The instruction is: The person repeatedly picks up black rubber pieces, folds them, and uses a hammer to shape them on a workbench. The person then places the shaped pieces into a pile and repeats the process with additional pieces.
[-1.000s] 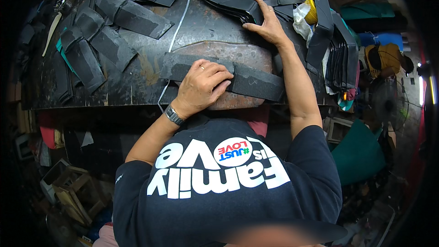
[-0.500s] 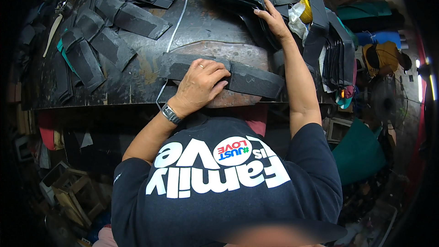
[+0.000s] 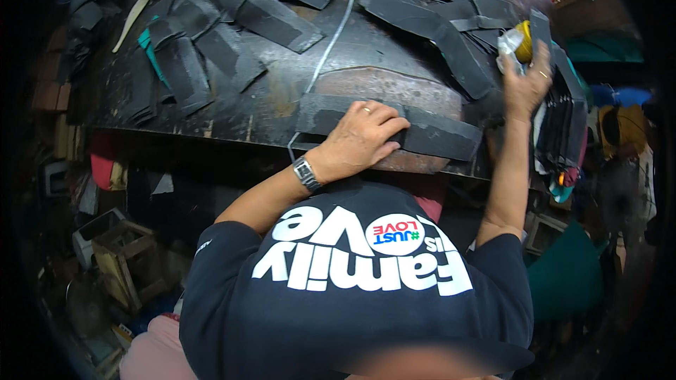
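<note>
A long black strip (image 3: 443, 132) with a crosswise band near its middle lies on a worn wooden board (image 3: 398, 81) by the table's near edge. My left hand (image 3: 361, 136) presses down on this strip, its fingers bent together over the band and the thumb close by. Farther right, my right hand (image 3: 527, 90) reaches up with thumb and fingers apart, holding nothing that I can see. Its fingertips are at an upright black piece (image 3: 540, 27), beside a yellow container (image 3: 523, 42) and a crumpled white plastic bag (image 3: 509, 48). Whether they touch the piece I cannot tell.
Several banded black strips (image 3: 271, 17) lie across the dark table's left side. Bent black pieces (image 3: 429, 32) lie at the far right, and a stack (image 3: 560, 123) stands along the right edge. A white cord (image 3: 340, 35) runs over the tabletop. A wooden stool (image 3: 128, 253) stands lower left.
My right hand has left the bent black pieces and moved right toward the upright piece; those pieces now lie lower. My left hand stays on the strip. The whole view has shifted.
</note>
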Demonstrator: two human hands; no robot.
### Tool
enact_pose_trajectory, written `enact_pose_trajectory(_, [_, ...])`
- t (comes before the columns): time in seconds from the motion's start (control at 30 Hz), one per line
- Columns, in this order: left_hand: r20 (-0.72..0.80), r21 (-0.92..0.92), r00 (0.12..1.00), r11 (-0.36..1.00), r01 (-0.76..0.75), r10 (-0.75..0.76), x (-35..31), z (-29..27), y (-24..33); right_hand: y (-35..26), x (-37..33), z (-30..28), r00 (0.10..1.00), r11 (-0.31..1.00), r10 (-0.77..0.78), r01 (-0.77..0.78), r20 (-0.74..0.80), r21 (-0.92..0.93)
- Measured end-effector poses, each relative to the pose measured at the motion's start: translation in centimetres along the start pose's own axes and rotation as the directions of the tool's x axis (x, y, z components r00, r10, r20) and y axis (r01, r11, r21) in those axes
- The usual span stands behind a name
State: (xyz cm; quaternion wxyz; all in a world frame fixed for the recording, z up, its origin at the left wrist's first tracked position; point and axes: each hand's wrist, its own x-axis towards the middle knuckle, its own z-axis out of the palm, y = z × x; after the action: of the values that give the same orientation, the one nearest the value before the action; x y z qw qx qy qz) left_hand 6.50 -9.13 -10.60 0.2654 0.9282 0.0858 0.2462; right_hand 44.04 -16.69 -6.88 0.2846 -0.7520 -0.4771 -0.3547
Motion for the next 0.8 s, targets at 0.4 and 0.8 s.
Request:
enact_pose_trajectory(0.4, [-0.060, 0.000, 0.997, 0.999, -0.044, 0.043, 0.1, 0.7, -0.2, 9.8, -3.8, 1.6, 0.894, 0.891, 0.427, -0.389, 0.138, -0.236])
enact_pose_trajectory(0.8, [-0.135, -0.001, 0.989, 0.998, -0.066, 0.065, 0.5, 0.1, -0.7, 15.1, -1.5, -0.5, 0.688, 0.242, 0.655, -0.583, 0.313, 0.776])
